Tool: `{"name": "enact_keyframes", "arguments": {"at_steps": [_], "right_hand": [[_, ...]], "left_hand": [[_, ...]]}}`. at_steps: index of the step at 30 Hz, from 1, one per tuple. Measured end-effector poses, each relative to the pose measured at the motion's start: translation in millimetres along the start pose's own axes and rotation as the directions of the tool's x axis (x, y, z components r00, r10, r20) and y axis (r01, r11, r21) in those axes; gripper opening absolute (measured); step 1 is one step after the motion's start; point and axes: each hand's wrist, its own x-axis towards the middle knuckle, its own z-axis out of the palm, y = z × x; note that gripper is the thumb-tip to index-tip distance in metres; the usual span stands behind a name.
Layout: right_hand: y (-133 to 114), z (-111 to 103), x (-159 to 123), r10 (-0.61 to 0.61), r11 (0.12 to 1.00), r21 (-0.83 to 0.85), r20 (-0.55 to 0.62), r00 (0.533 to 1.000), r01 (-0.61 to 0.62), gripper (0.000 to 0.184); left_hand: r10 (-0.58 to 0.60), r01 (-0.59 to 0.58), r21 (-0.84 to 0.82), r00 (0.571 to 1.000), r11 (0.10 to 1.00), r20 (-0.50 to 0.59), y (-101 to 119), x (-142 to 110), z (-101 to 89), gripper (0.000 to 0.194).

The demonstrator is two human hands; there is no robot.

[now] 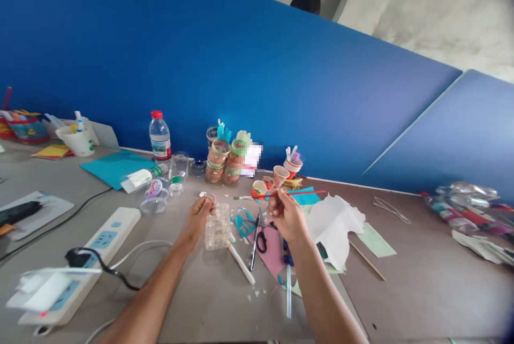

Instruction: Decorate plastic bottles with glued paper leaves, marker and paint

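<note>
My right hand is closed around a paintbrush with a red handle, its bristle end pointing left. In my left hand, the fingers pinch a small curled pink and white piece, too small to name surely. Just right of that hand lies a clear plastic tray with several small compartments. Beneath the brush are scissors, a pen, blue paper scraps and a pink sheet. A small orange-and-white paper cup stands behind the brush's ferrule.
Brown jars with paper petals stand near the blue partition. At left are a power strip with cables, a water bottle and plastic cups. Crumpled white paper lies right; plastic bottles are heaped beyond.
</note>
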Motion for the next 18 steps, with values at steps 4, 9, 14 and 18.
{"name": "enact_keyframes", "arguments": {"at_steps": [4, 9, 14, 18], "right_hand": [[15.6, 5.6, -5.5, 0.029, 1.000, -0.001, 0.058, 0.998, -0.029, 0.033], [24.8, 1.6, -7.5, -0.011, 1.000, 0.030, 0.029, 1.000, 0.010, 0.030], [25.8, -1.5, -9.9, -0.020, 1.000, 0.011, 0.013, 1.000, 0.020, 0.031], [26.7, -1.4, -11.7, -0.010, 1.000, -0.012, 0.025, 1.000, 0.010, 0.030]], "left_hand": [[0.014, -0.016, 0.026, 0.996, 1.000, 0.092, 5.1, -2.7, -0.5, 0.054], [0.034, -0.043, 0.075, 0.993, 0.996, 0.109, 10.8, -4.7, -0.4, 0.059], [0.031, -0.046, 0.117, 0.992, 0.992, 0.121, 13.2, -6.6, 1.5, 0.063], [0.033, -0.051, 0.153, 0.993, 0.987, 0.113, 16.0, -9.2, 2.4, 0.063]]}}
